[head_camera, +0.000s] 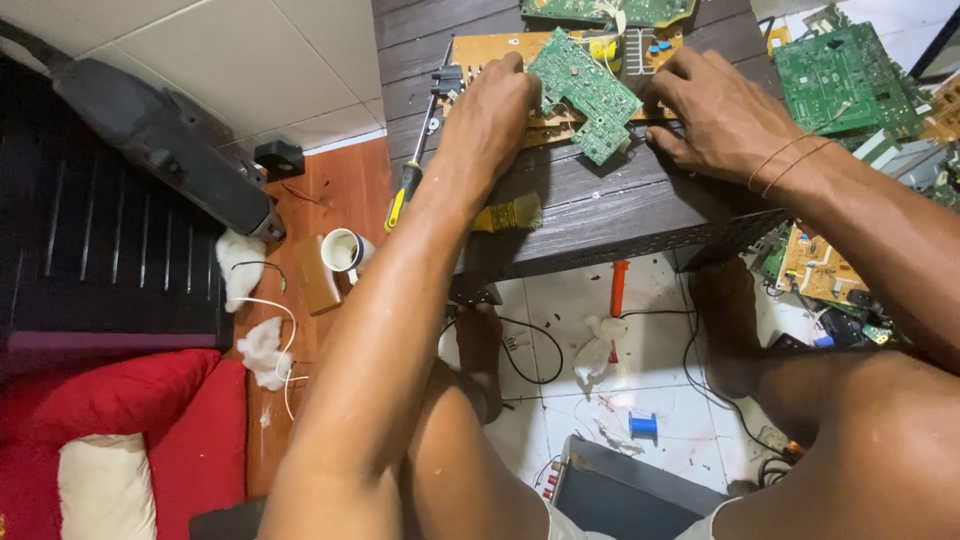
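A: Where are your hands?

B: Your left hand (492, 112) grips the left edge of the small green circuit board (585, 92); your right hand (712, 108) holds its right edge. The board sits tilted on a tan circuit board (478, 50) at the counter's (600, 215) far side.

A: What lies nearby?

B: A yellow-handled screwdriver (412, 180) hangs over the counter's left edge, with a yellow brush (508, 214) near the front edge. Another green board (840, 75) lies at the right. On the floor below you see a blue wire spool (643, 425) and a white cup (342, 250).
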